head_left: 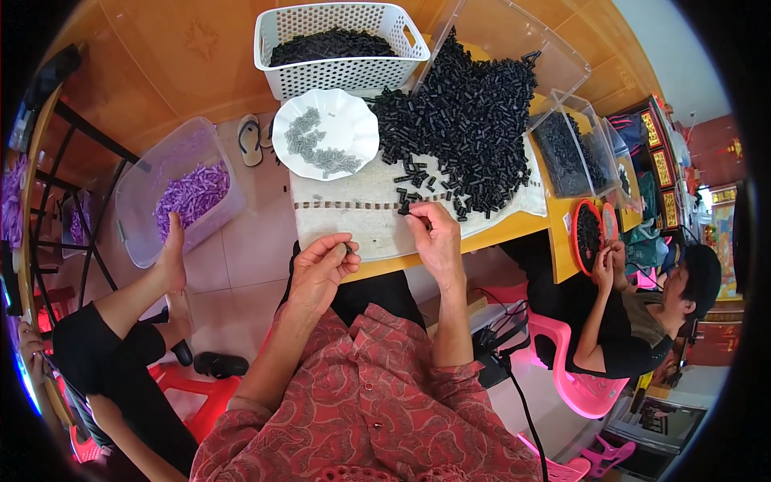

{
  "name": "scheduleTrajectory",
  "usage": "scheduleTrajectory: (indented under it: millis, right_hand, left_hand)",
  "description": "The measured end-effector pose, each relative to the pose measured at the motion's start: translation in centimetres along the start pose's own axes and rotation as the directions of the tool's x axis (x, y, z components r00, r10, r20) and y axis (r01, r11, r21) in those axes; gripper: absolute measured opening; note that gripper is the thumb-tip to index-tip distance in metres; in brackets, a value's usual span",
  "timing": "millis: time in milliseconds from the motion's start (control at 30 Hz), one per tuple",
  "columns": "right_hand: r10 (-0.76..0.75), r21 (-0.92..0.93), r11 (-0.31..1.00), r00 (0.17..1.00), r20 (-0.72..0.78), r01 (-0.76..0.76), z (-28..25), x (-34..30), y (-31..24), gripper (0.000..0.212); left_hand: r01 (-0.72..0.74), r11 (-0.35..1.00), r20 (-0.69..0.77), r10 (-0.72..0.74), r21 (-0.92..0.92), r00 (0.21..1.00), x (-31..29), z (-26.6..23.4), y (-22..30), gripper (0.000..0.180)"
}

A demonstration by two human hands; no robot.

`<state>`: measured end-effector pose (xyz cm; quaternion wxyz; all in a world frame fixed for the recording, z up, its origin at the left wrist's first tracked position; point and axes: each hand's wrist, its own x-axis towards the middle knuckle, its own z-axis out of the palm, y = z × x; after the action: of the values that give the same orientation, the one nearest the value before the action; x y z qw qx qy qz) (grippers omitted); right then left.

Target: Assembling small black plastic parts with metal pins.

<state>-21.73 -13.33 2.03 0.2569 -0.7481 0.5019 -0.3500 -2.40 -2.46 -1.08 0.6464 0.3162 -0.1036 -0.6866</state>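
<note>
My left hand point(323, 269) is closed above the near edge of the white cloth point(345, 225), thumb and fingers pinching a small dark piece point(348, 248) that is mostly hidden. To its right, my right hand point(438, 241) has its fingertips pressed together on a small black tube-shaped piece point(405, 206) at the near fringe of a large heap of black pieces point(474, 112). Left of the heap stands a white scalloped plate point(361, 120) bearing small clear pieces point(305, 136).
A white perforated basket point(337, 80) of black pieces stands behind the plate. Clear bins point(562, 153) flank the heap. A bin of purple pieces point(193, 193) sits on the floor at left. At right, a co-worker point(642, 313) handles something over a red bowl point(580, 257); another person's legs point(120, 321) are at left.
</note>
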Motion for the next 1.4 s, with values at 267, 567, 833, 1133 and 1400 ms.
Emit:
scheduleTrajectory:
  millis: [267,567,833,1133,1400]
  right_hand:
    - [0.386,0.563,0.746,0.92,0.071,-0.356,-1.6,-1.9,-0.7,0.012]
    - [0.361,0.84,0.369,0.894,0.264,-0.397,1.1,-3.4,-2.3,0.024]
    - [0.291,0.816,0.354,0.883,0.368,-0.457,2.7,-4.2,-4.1,0.017]
    - [0.233,0.796,0.36,0.873,0.429,-0.487,3.7,-4.8,-5.7,0.018]
    - [0.267,0.76,0.441,0.878,0.398,-0.478,4.1,-5.3,-6.4,0.018]
  left_hand:
    - [0.007,1.0,0.018,-0.007,0.002,1.0,0.0,0.3,0.2,0.022]
    - [0.012,0.999,0.065,-0.01,-0.038,0.998,0.0,0.6,0.0,0.023]
    - [-0.005,0.987,0.074,0.016,-0.158,0.997,-0.7,-0.4,-0.3,0.025]
    - [-0.02,0.985,0.062,0.031,-0.174,0.998,-1.2,-0.7,0.3,0.025]
    - [-0.002,0.969,0.049,0.015,-0.247,0.999,-1.2,-1.0,0.1,0.024]
